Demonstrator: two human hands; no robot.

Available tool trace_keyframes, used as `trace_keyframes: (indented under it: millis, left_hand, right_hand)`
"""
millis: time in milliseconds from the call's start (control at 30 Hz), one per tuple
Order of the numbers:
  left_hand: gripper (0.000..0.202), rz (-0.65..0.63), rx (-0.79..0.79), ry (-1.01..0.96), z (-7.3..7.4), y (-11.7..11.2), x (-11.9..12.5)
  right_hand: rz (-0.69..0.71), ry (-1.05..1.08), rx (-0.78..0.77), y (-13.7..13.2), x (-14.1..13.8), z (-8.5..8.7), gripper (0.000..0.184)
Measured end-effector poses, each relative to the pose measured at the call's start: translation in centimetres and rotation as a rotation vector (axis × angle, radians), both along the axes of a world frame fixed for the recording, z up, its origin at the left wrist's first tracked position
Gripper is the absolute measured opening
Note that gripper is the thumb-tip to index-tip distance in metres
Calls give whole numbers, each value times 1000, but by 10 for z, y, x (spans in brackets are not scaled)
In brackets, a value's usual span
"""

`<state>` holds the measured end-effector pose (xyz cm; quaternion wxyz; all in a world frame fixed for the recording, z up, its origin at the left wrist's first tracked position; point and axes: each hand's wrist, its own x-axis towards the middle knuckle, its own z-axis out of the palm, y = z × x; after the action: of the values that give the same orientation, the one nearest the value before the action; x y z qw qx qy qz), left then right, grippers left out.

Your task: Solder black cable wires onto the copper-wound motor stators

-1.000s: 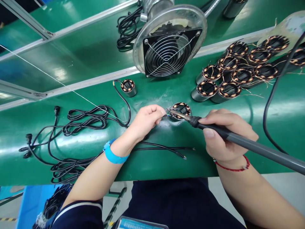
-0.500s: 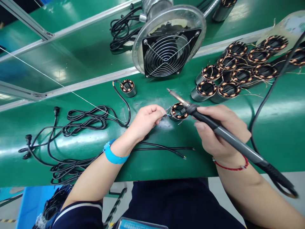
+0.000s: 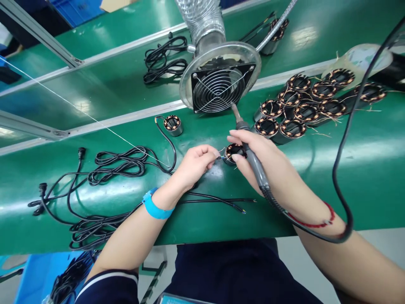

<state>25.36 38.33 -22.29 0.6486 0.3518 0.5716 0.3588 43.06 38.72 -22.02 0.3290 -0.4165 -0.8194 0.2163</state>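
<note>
A small motor stator (image 3: 233,151) with copper windings sits on the green bench between my hands. My left hand (image 3: 195,164), with a blue band at the wrist, is closed in a pinch on thin wire ends (image 3: 220,157) right at the stator's left side. My right hand (image 3: 256,159) is wrapped round a grey soldering iron (image 3: 251,157), whose tip (image 3: 234,110) points up and away toward the fan; the thumb touches the stator. The iron's black cord (image 3: 343,198) loops over my right forearm.
A round fume extractor fan (image 3: 219,85) stands just behind the stator. Several more stators (image 3: 295,110) are heaped at the right, and one lone stator (image 3: 172,123) with a cable sits to the left. Black cables (image 3: 104,185) sprawl over the left bench. A thin wire (image 3: 82,112) runs diagonally.
My right hand has swung the soldering iron's tip off the stator and up toward the fan, turning the handle nearly upright. My left hand has kept its pinch by the stator.
</note>
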Motion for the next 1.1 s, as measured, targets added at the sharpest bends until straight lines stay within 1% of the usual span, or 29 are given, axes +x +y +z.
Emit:
trace_keyframes:
  millis: [133, 200, 267, 333, 433, 500, 567, 667, 833, 900, 967, 1100]
  left_hand:
    - [15, -4, 17, -9, 1, -1, 0]
    - [16, -7, 35, -7, 0, -2, 1]
    - [16, -15, 60, 3, -1, -3, 1]
    - [13, -23, 92, 8, -2, -4, 2]
    - [9, -3, 144, 8, -5, -6, 1]
    - [11, 19, 184, 22, -8, -8, 0]
    - [12, 20, 234, 68, -11, -11, -1]
    - [10, -21, 372, 165, -15, -15, -4]
    - [10, -138, 760, 386, -16, -18, -8]
    - [10, -173, 837, 452, -14, -18, -9]
    - [10, -179, 816, 505, -13, -17, -9]
    - [10, -147, 649, 544, -14, -17, -8]
  right_hand:
    - [-37, 41, -23, -1, -6, -13, 41]
    - [-76, 85, -27, -3, -7, -17, 42]
    - [-100, 122, 6, -5, -9, -19, 43]
    - [-83, 123, 69, -6, -12, -21, 43]
    - [-43, 104, 126, -6, -16, -23, 39]
    - [-43, 136, 116, -6, -18, -26, 39]
    - [-49, 208, 68, -5, -19, -30, 42]
    - [-54, 313, -19, -4, -18, -34, 45]
    - [-36, 400, -72, -1, -19, -35, 45]
    - [-24, 410, -96, 0, -19, -35, 44]
    - [-17, 388, -101, 0, -16, -35, 42]
    - [-38, 275, -25, 2, -4, -34, 43]
